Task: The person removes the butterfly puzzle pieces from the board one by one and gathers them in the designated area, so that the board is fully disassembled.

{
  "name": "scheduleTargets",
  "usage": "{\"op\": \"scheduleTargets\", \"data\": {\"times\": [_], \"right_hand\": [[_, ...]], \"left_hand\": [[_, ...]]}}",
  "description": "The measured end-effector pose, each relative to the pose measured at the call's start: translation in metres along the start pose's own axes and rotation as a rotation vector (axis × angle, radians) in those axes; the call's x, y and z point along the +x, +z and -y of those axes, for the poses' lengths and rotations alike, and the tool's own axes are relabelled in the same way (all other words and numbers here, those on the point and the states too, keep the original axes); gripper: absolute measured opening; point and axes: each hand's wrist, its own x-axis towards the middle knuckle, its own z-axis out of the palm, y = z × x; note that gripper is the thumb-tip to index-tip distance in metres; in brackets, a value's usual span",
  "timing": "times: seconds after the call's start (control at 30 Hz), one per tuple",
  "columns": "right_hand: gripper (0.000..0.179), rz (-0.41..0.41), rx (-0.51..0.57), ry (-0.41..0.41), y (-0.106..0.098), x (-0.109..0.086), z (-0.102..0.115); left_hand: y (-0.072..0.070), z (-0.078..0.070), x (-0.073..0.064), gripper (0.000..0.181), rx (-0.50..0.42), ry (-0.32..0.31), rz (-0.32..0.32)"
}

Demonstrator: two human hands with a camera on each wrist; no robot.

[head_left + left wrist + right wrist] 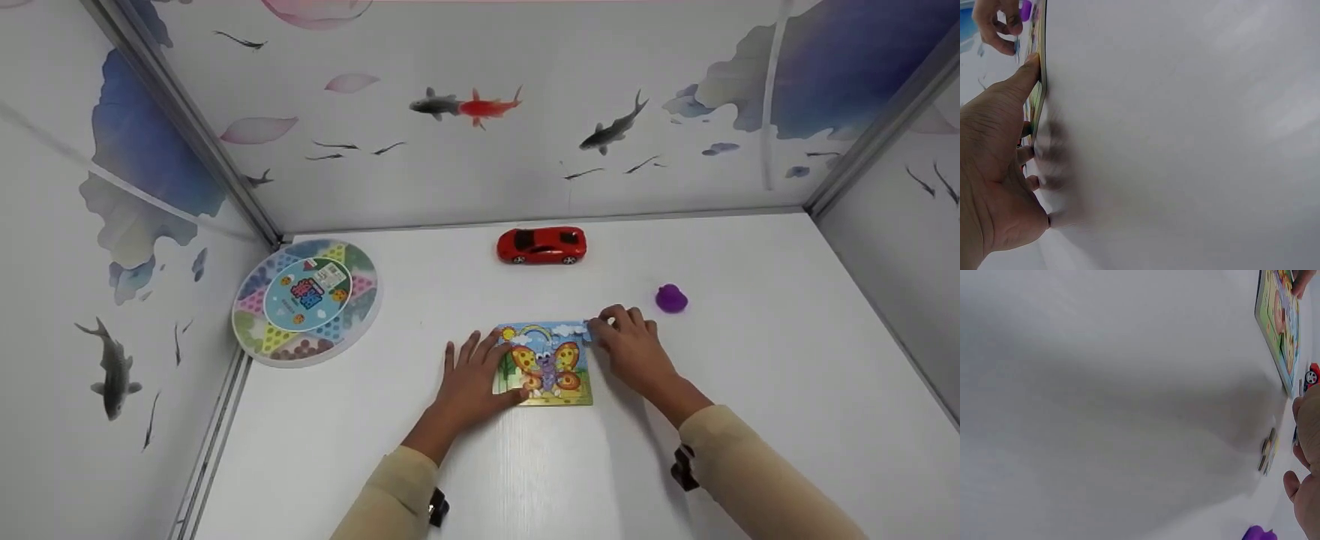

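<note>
A butterfly jigsaw puzzle [551,371] lies flat on the white table. My left hand [471,381] rests on its left side, fingers spread, with the thumb pressing on the board near the front edge. In the left wrist view the thumb of that hand [999,146] lies over the puzzle's rim. At the puzzle's far right corner, my right hand [634,349] pinches a small blue puzzle piece [588,335], partly hidden by the fingers. Beneath the right hand, the right wrist view shows another loose puzzle piece [1267,451] on the table.
A red toy car [541,246] stands behind the puzzle near the back wall. A small purple toy [671,298] sits beyond the right hand. At the back left lies a round Chinese checkers box [360,307]. Printed walls [525,172] enclose the table's back and sides.
</note>
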Motion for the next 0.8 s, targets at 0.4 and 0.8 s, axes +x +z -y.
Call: {"op": "scheduleTargets", "data": {"times": [0.4, 0.8], "right_hand": [[0.039, -0.026, 0.011, 0.058, -0.015, -0.03, -0.055], [0.035, 0.007, 0.02, 0.11, -0.018, -0.04, -0.072]], "left_hand": [[0.003, 0.003, 0.002, 0.089, 0.006, 0.002, -0.003], [0.005, 0.004, 0.003, 0.092, 0.003, 0.008, -0.006]]}}
